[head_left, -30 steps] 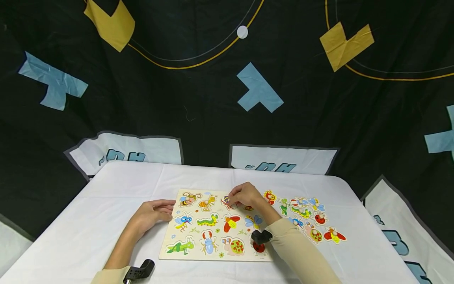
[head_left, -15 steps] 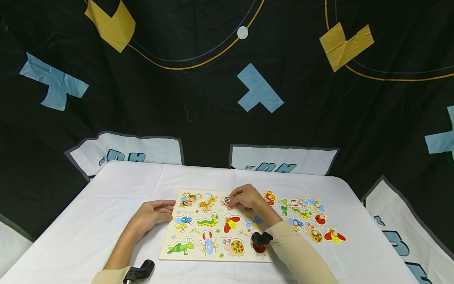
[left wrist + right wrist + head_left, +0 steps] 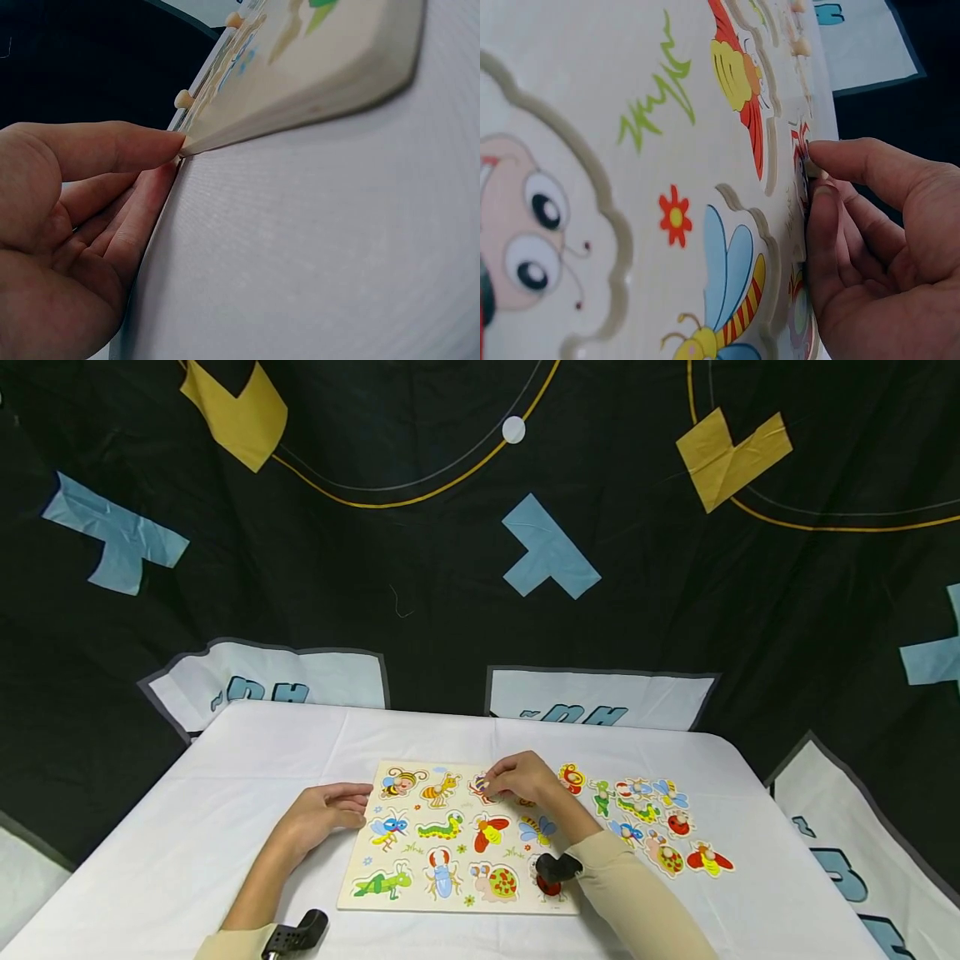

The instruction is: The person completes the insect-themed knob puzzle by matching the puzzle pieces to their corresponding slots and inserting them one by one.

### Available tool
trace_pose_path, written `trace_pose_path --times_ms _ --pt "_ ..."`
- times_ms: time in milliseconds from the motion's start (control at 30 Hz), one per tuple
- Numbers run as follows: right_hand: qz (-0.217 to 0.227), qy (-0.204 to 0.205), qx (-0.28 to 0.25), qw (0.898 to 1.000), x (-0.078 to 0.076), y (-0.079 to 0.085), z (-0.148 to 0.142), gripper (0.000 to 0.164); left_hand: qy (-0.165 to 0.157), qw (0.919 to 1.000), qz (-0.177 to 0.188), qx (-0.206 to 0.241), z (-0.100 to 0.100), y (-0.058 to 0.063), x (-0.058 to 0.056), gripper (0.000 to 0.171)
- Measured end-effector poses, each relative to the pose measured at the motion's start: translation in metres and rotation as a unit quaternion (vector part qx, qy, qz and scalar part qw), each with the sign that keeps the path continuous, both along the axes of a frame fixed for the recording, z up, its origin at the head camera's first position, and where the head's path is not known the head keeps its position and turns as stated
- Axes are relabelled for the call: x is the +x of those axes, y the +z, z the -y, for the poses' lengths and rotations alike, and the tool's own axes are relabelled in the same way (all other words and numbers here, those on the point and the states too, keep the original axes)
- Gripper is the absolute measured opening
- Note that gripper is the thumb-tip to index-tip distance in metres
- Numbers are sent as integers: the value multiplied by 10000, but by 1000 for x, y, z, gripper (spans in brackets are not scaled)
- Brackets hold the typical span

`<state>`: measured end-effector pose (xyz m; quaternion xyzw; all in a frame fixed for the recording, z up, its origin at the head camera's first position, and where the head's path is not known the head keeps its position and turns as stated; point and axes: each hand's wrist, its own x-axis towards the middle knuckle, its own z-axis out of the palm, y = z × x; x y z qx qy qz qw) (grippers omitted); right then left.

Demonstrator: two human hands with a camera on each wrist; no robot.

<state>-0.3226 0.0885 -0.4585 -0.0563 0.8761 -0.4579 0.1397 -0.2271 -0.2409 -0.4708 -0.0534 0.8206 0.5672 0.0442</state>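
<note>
The wooden insect puzzle board (image 3: pixel 420 902) lies flat on the white table. My left hand (image 3: pixel 318 814) rests at its left edge; in the left wrist view, thumb and fingertips touch the board's side (image 3: pixel 300 116). With thumb and index finger, my right hand (image 3: pixel 522 778) pinches the small knob (image 3: pixel 819 171) of a striped, red-legged bug puzzle piece (image 3: pixel 477 787) at its place in the board's top row. Part of that piece is hidden behind the fingers. The right hand and forearm also cover some pictures on the board's right side.
Several loose insect pieces (image 3: pixel 637 810) lie in a cluster right of the board, past the right forearm. Knobbed pieces such as the bee (image 3: pixel 399 782) sit in the top row. A black curtain (image 3: pixel 420 635) hangs behind the table (image 3: pixel 247 793).
Very little differs. The right hand keeps its pinch on the bug piece and dips very slightly, while the left hand stays at the board's edge.
</note>
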Motion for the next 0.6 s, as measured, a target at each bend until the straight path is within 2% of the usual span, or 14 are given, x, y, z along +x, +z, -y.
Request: trace_pose_path --times_ms 267,500,600 --pt "-6 47 -119 9999 7 2 -6 22 11 10000 -5 -27 0 0 0 59" --pt "-23 -101 -663 9977 14 3 -10 24 24 10000 -16 -18 0 1 0 60" --pt "-124 -121 -725 9972 16 2 -13 24 32 10000 15 -45 0 0 -1 60"
